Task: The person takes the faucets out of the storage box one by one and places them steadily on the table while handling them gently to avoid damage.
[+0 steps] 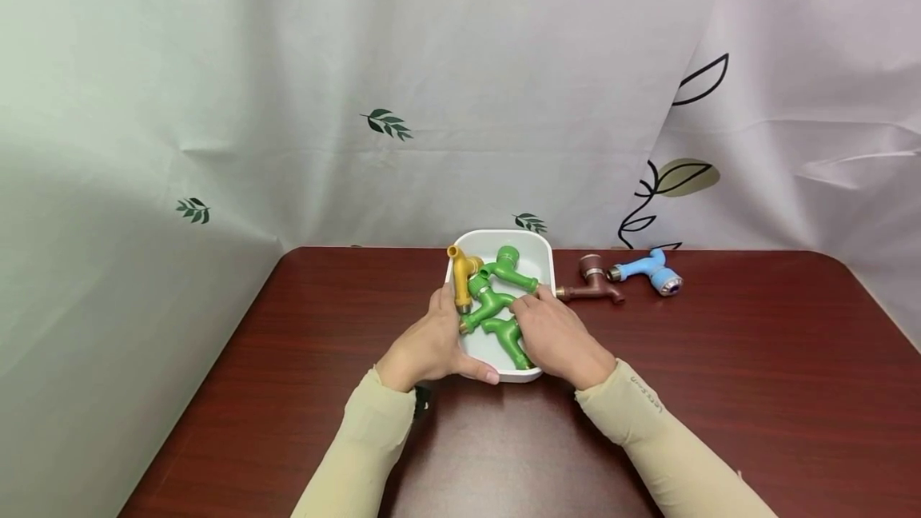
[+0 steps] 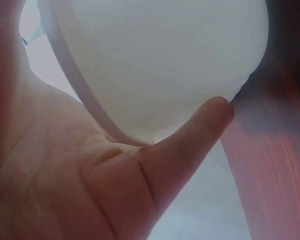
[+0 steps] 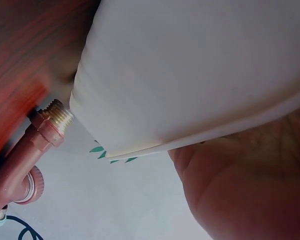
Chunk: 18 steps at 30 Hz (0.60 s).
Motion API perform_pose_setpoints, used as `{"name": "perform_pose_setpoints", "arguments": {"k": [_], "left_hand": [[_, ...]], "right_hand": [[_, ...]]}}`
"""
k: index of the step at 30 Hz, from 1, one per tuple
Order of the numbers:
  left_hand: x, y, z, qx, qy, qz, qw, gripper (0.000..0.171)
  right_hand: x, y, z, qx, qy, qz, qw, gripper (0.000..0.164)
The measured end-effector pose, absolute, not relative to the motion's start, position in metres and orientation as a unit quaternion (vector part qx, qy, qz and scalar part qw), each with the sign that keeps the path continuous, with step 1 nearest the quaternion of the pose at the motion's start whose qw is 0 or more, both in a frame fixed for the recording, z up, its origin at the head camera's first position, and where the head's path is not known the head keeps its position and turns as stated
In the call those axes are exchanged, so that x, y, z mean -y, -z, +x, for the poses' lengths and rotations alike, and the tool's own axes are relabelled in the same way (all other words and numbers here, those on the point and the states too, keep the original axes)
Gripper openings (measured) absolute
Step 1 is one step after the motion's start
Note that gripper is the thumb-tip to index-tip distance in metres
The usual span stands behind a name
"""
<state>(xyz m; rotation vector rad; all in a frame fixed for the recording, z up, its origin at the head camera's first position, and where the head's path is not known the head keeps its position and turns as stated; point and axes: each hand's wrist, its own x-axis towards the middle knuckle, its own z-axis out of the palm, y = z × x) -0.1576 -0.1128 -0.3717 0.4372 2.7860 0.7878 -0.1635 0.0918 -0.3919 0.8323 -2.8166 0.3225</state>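
Note:
A white tray (image 1: 544,262) stands on the table and holds a yellow tap (image 1: 461,282) and several green taps (image 1: 489,304). Along its left side, my left hand (image 1: 430,342) grips the tray, with the thumb (image 2: 190,130) stretched along the near wall. My right hand (image 1: 557,336) reaches over the right rim, its curled fingers on the nearest green tap (image 1: 509,344), whose upper end is hidden under them. In the right wrist view, the palm (image 3: 245,175) lies against the tray's rim and the fingers are out of sight.
Right of the tray lies a dark red tap (image 1: 594,284), its threaded end close to the tray wall. A light blue tap (image 1: 651,268) is just beyond it. The dark red wooden table (image 1: 755,374) ends at a pale curtain (image 1: 432,182) printed with leaves.

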Motion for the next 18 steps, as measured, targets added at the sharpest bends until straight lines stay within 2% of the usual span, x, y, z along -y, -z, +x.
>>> {"name": "perform_pose_setpoints", "arguments": {"k": [11, 18], "left_hand": [[0.1125, 0.3707, -0.1581, -0.947, -0.264, 0.149, 0.107, 0.151], [0.1127, 0.3711, -0.1576, -0.949, -0.256, 0.143, 0.115, 0.152]], "right_hand": [[-0.0905, 0.3903, -0.1618, 0.95, -0.116, 0.257, 0.135, 0.025], [-0.0896, 0.3921, -0.1588, 0.948, -0.115, 0.254, 0.155, 0.02]]}}
